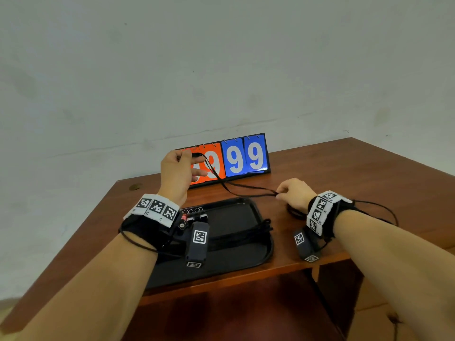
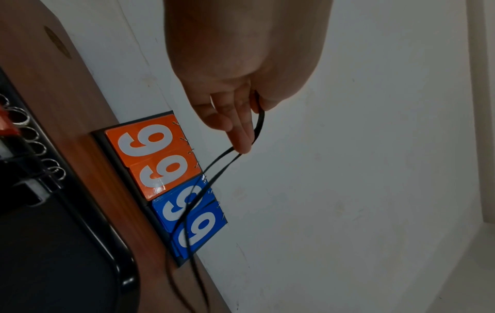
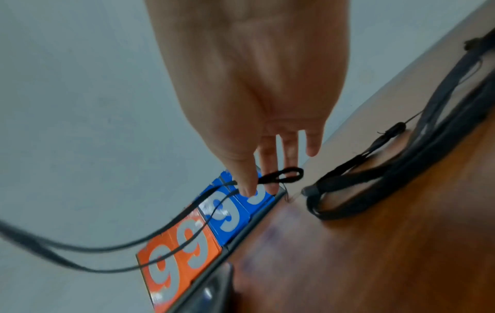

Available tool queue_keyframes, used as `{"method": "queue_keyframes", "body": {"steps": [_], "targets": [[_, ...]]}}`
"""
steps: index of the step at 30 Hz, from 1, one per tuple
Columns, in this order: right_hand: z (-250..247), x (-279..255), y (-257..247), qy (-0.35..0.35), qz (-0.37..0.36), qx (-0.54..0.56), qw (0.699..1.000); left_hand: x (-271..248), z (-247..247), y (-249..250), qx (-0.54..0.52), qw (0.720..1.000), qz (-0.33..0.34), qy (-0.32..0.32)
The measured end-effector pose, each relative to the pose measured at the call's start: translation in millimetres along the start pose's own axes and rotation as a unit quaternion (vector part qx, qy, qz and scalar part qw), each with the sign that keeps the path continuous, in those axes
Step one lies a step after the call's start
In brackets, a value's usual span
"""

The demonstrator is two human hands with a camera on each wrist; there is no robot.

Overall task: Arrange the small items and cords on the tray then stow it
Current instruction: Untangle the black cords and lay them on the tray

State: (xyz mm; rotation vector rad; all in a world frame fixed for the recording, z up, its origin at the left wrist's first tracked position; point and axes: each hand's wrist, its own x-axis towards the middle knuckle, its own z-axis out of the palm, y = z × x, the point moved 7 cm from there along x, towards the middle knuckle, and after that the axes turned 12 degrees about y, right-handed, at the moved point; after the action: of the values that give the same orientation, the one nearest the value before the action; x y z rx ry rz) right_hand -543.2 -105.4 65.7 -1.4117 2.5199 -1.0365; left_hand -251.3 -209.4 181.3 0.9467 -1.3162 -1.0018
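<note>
A thin black cord (image 1: pixel 266 191) stretches through the air between my two hands, doubled into two strands. My left hand (image 1: pixel 194 163) is raised in front of the scoreboard and pinches one end loop of the cord (image 2: pixel 258 120) between thumb and fingers (image 2: pixel 242 135). Lower and to the right, my right hand (image 1: pixel 280 193) pinches the other end loop (image 3: pixel 284 176) just above the table. The black tray (image 1: pixel 234 212) lies below my hands. It holds a folded cord bundle (image 1: pixel 248 232), black binder clips (image 1: pixel 194 217) and several metal rings (image 1: pixel 190 211).
Another black cord pile (image 3: pixel 348 190) lies on the brown table (image 1: pixel 344 173) just under my right wrist. An orange and blue flip scoreboard (image 1: pixel 243 156) stands at the back against the wall. An open compartment shows under the table's front edge.
</note>
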Motion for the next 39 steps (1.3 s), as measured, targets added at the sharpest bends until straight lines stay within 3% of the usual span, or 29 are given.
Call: {"method": "queue_keyframes", "body": {"steps": [3, 10, 14, 22, 32, 39], "targets": [[-21, 0, -6, 0.056, 0.012, 0.078, 0.995, 8, -16, -4, -0.003, 1.0, -0.004, 0.021], [-50, -13, -27, 0.102, -0.006, 0.17, 0.98, 18, -66, -14, 0.009, 0.998, -0.009, 0.069], [-55, -19, -38, 0.095, -0.013, 0.184, 0.978, 21, -101, -27, 0.023, 0.996, -0.025, 0.088], [-52, -41, -49, 0.095, -0.02, 0.148, 0.984, 21, -151, -49, 0.048, 0.993, -0.052, 0.096], [-33, -50, -35, 0.081, 0.001, 0.12, 0.99, 22, -171, -56, 0.079, 0.992, -0.053, 0.083], [-20, -57, -44, 0.04, -0.034, 0.042, 0.998, 14, -190, -83, 0.132, 0.985, -0.09, 0.062]]}}
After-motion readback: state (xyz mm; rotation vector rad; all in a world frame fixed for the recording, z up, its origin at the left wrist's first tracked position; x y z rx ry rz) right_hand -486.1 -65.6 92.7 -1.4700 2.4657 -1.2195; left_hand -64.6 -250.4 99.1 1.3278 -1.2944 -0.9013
